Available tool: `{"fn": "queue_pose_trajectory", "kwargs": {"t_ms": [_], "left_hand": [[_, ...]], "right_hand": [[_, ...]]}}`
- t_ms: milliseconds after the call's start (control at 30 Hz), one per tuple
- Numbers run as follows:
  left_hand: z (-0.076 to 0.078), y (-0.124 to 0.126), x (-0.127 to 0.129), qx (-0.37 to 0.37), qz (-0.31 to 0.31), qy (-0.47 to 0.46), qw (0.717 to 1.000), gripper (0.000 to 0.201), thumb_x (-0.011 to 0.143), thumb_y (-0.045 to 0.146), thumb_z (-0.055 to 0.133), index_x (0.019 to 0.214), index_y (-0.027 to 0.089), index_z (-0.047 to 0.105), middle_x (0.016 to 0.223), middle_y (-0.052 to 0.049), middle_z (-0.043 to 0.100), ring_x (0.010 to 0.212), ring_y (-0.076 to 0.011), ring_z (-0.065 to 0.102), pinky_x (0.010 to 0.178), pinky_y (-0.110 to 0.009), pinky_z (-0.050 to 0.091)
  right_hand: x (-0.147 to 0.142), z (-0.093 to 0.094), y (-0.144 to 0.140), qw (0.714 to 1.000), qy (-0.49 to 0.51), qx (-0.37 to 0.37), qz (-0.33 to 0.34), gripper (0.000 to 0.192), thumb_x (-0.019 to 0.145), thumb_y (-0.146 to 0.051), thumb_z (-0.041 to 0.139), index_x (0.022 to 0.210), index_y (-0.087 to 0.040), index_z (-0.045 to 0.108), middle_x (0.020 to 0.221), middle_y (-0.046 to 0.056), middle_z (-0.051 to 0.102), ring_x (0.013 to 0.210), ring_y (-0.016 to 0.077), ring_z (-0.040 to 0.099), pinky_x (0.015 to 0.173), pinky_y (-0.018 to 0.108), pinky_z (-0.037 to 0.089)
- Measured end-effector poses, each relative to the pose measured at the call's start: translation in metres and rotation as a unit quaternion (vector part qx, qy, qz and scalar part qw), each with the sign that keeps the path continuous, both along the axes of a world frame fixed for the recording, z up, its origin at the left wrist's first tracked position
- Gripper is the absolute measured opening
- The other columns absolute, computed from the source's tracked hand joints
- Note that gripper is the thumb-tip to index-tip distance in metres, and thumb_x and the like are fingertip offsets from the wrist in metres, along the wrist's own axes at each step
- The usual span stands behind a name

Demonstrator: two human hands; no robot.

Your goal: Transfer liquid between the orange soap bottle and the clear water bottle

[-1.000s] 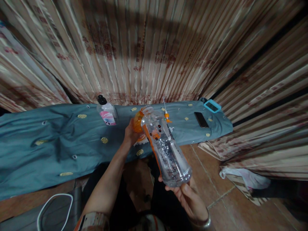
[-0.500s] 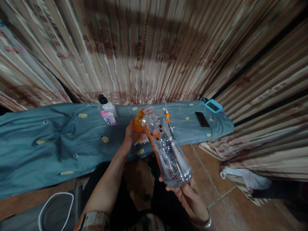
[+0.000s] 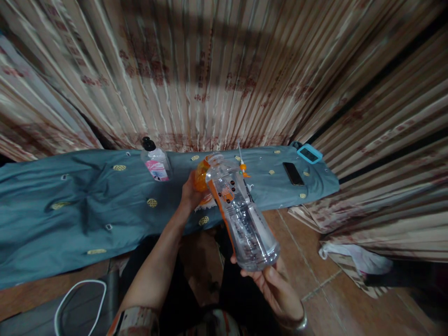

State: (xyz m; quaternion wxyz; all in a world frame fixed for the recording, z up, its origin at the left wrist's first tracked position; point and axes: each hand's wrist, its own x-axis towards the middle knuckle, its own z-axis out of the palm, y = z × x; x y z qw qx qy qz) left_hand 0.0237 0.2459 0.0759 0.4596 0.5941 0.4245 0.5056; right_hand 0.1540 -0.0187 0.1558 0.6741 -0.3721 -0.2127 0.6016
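A large clear plastic bottle [image 3: 241, 219] with an orange label strip is tilted, its base towards me. My right hand [image 3: 273, 282] grips it round the base. Its mouth end lies against an orange see-through bottle [image 3: 201, 176], which my left hand [image 3: 191, 192] holds; whether the mouth is over that bottle's opening I cannot tell. Just behind the clear bottle, an orange-and-white pump head [image 3: 243, 169] with a thin tube lies on the cloth. Part of an orange-and-white thing [image 3: 207, 201] shows beneath my left hand.
A teal patterned cloth [image 3: 87, 196] covers the long surface before me. On it stand a pump bottle [image 3: 156, 164] with a black top, a dark phone [image 3: 293, 173] and a blue-framed device [image 3: 310, 153]. Pleated curtains [image 3: 210, 70] hang behind. A white loop [image 3: 79, 289] lies lower left.
Almost nothing differs. The whole view shifts very slightly to the left, and both hands keep their hold on the bottles.
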Motion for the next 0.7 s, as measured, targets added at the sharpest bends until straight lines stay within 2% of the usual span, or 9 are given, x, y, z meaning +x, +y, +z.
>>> {"fn": "queue_pose_trajectory", "kwargs": {"t_ms": [200,400,567,700], "left_hand": [[-0.003,0.002,0.000,0.002,0.007,-0.009,1.000,0.048,0.059,0.027,0.082,0.101,0.021,0.058,0.099,-0.004,0.073,0.098,-0.0249,0.070,0.088,-0.040,0.057],[-0.005,0.002,0.001,-0.001,0.008,-0.009,1.000,0.054,0.055,0.026,0.085,0.101,0.021,0.058,0.099,-0.004,0.073,0.098,-0.0255,0.070,0.090,-0.040,0.057],[-0.007,0.005,0.000,-0.023,-0.005,-0.032,0.999,0.041,0.065,0.026,0.079,0.100,0.023,0.057,0.106,-0.004,0.072,0.099,-0.0250,0.070,0.089,-0.040,0.058],[-0.007,0.005,-0.001,-0.028,-0.009,-0.033,0.999,0.043,0.064,0.021,0.079,0.101,0.022,0.057,0.107,-0.004,0.072,0.101,-0.0259,0.069,0.090,-0.040,0.057]], "right_hand": [[-0.001,-0.001,0.001,1.000,-0.005,-0.006,-0.020,0.031,0.074,-0.033,0.087,0.103,-0.029,0.076,0.098,0.004,0.085,0.089,0.0250,0.081,0.070,0.029,0.066],[-0.001,-0.007,-0.001,1.000,-0.017,-0.010,-0.023,0.031,0.075,-0.035,0.086,0.104,-0.032,0.076,0.102,0.005,0.085,0.089,0.0262,0.081,0.070,0.031,0.066],[-0.001,0.000,0.002,1.000,-0.015,-0.005,-0.006,0.029,0.074,-0.035,0.086,0.102,-0.031,0.076,0.098,0.002,0.086,0.089,0.0240,0.081,0.071,0.028,0.066],[-0.001,0.003,0.002,1.000,-0.006,-0.001,-0.006,0.028,0.075,-0.034,0.086,0.101,-0.031,0.076,0.097,0.002,0.086,0.090,0.0227,0.081,0.072,0.026,0.065]]}}
